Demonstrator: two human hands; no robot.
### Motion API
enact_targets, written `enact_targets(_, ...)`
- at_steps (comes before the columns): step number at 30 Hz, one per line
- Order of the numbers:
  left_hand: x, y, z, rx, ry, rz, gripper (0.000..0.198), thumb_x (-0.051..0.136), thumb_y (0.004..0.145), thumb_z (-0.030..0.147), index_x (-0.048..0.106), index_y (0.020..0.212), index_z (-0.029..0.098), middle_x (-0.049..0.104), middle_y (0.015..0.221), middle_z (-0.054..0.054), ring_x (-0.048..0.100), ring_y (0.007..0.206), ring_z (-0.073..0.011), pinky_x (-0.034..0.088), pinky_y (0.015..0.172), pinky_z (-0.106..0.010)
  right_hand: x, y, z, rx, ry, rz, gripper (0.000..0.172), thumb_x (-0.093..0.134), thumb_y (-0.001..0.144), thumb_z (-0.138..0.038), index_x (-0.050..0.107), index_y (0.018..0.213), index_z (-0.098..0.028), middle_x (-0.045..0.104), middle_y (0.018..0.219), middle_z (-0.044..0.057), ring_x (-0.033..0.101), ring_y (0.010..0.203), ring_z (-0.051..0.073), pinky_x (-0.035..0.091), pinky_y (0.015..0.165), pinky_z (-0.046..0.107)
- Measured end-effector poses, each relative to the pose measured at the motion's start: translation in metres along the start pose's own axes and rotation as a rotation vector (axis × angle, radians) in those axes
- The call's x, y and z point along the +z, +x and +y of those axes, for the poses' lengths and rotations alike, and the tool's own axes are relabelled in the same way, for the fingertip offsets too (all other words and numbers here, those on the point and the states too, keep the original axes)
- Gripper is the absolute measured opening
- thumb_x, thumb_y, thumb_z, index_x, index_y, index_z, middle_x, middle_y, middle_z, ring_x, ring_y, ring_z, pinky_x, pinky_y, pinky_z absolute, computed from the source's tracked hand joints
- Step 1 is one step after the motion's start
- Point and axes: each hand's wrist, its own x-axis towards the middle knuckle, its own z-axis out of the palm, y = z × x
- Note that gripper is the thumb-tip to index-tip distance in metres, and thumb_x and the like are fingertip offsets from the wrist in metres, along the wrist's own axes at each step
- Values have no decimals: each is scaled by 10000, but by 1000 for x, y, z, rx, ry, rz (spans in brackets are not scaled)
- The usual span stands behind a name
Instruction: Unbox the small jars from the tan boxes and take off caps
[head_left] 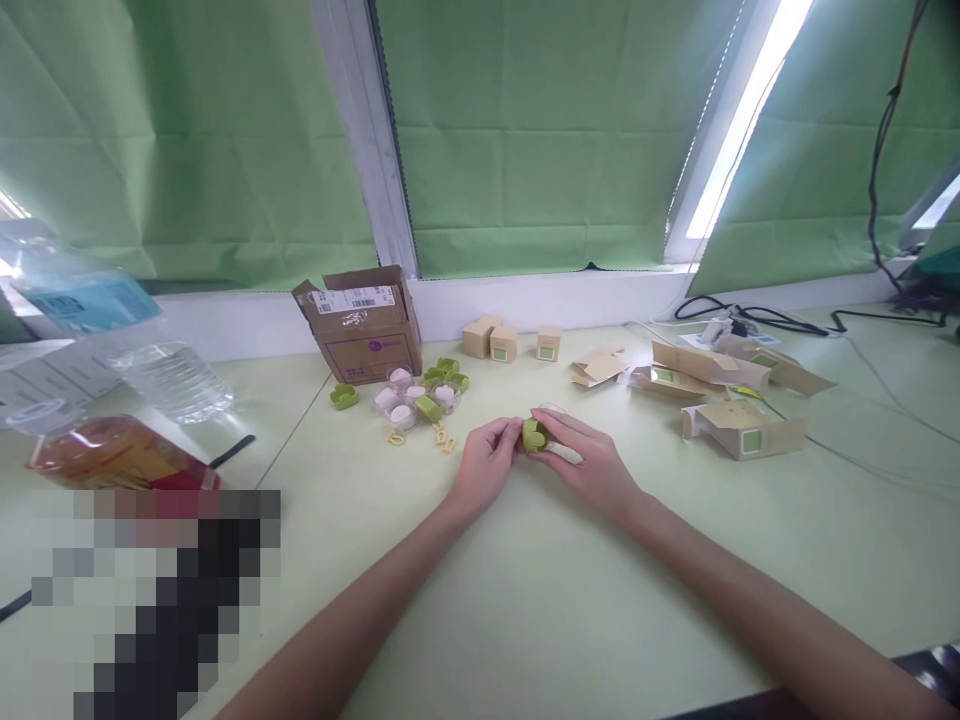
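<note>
Both my hands meet at the middle of the pale green table (525, 600). My left hand (487, 462) and my right hand (589, 455) pinch a small green plastic piece (533, 435) between their fingertips, just above the tabletop. Behind them lies a cluster of similar green pieces (444, 378), clear cups with pink contents (399, 396) and small yellow clips (444, 440). One more green piece (344, 396) lies apart to the left.
An open brown cardboard box (365, 325) stands at the back. Three small tan boxes (502, 342) sit by the window sill; flat and folded tan cartons (742, 428) lie right. Bottles (120, 450) lie at left. Cables (787, 320) run along the back right.
</note>
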Motion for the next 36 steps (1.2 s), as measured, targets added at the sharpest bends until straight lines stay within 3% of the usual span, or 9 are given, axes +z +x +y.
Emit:
enact_targets(4,-1,1,6,-40,-132,-68,553,501,936,673,661,884,147,581,764,-20,533,704,-141,466,608,-251,-1,3,-2,-63,-97,-72,531,662,964,-259,531,1473,-335,662,1376,61,643,1228,246,566,1068,435)
enact_targets(7,-3,1,12,-54,-186,-130,511,609,895,641,697,979,145,649,882,-48,593,815,-164,509,686,-262,-2,5,-7,-62,-154,-47,501,678,953,-303,565,1440,-333,641,1366,94,634,1183,273,599,969,451)
enact_targets(11,-7,2,13,-87,-284,-107,491,658,882,605,720,1008,135,676,859,-49,627,774,-157,539,724,-290,-6,7,-13,-59,-77,-29,538,704,932,-343,549,1447,-312,624,1293,127,622,1168,289,604,920,455)
enact_targets(15,-9,3,10,-114,-368,-128,549,645,884,627,735,1062,116,674,811,-54,628,688,-139,518,645,-276,-7,8,-16,-95,-22,-6,322,561,999,-212,645,1298,-298,655,1200,108,636,1136,264,585,921,447)
enact_targets(20,-7,1,14,-122,-279,-193,509,702,849,600,760,1020,124,667,830,-48,601,679,-124,517,622,-261,-5,8,-13,-168,-222,-40,170,583,981,-185,718,1059,-255,709,1013,79,646,914,226,545,775,387)
enact_targets(26,1,-2,16,-76,-180,-156,487,690,855,591,758,970,122,627,738,-21,546,620,-113,490,574,-248,-2,11,-15,-300,-385,-18,142,586,938,-129,689,904,-220,737,891,52,640,799,207,480,685,366)
enact_targets(29,1,-1,13,-67,-152,-36,504,701,838,606,746,945,115,632,723,-20,525,591,-100,457,544,-230,-5,12,-17,-289,-353,11,141,589,930,-137,694,919,-230,730,855,49,641,784,207,507,702,366)
enact_targets(32,-13,6,12,-60,-173,251,540,673,841,646,720,935,117,652,720,-32,555,588,-104,452,540,-223,-9,10,-19,-210,-288,71,137,607,933,-168,715,942,-252,728,862,58,651,776,208,540,715,369)
enact_targets(36,-47,16,21,102,-155,618,536,597,890,662,725,954,145,645,744,-26,564,590,-99,440,523,-208,2,10,-20,-119,-158,107,176,596,973,-198,743,1051,-257,736,890,71,696,798,213,592,739,369)
